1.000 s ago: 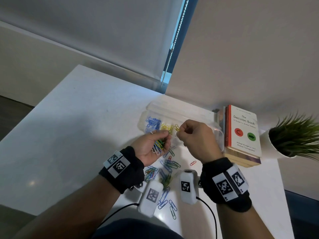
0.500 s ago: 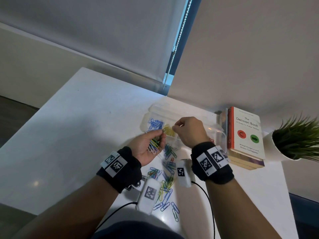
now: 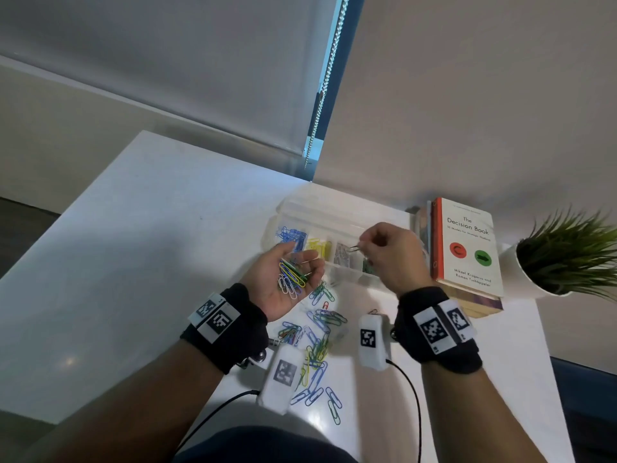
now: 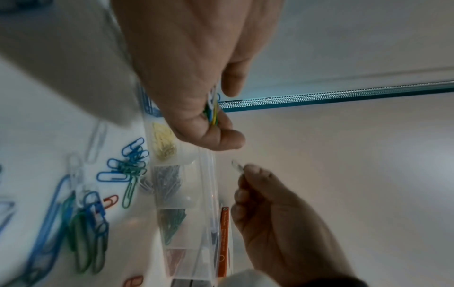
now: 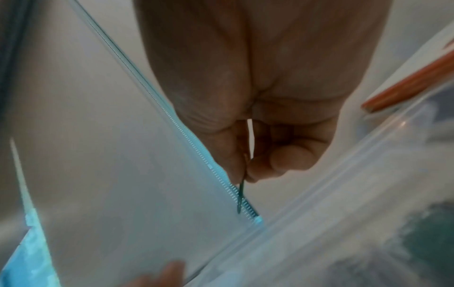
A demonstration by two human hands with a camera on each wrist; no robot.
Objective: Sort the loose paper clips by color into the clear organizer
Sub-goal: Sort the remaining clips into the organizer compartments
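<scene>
White tabletop (image 3: 140, 228) beneath drawn blinds (image 3: 167, 61). Clear organizer (image 3: 320, 215) sits at twelve o'clock, loose paper clips (image 3: 314, 355) at six. Right hand (image 3: 390, 252) fingers pinch one clip (image 3: 353, 248); left hand (image 3: 283, 282) cups several.

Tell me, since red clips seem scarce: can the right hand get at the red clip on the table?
Probably not yet: the right hand pinches a clip above the organizer. The red clip lies uncovered.

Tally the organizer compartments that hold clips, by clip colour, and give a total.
Blue clips: 1
Yellow clips: 1
Silver clips: 1
Green clips: 1
Red clips: 1
Total: 5 filled compartments in view in the organizer
</scene>
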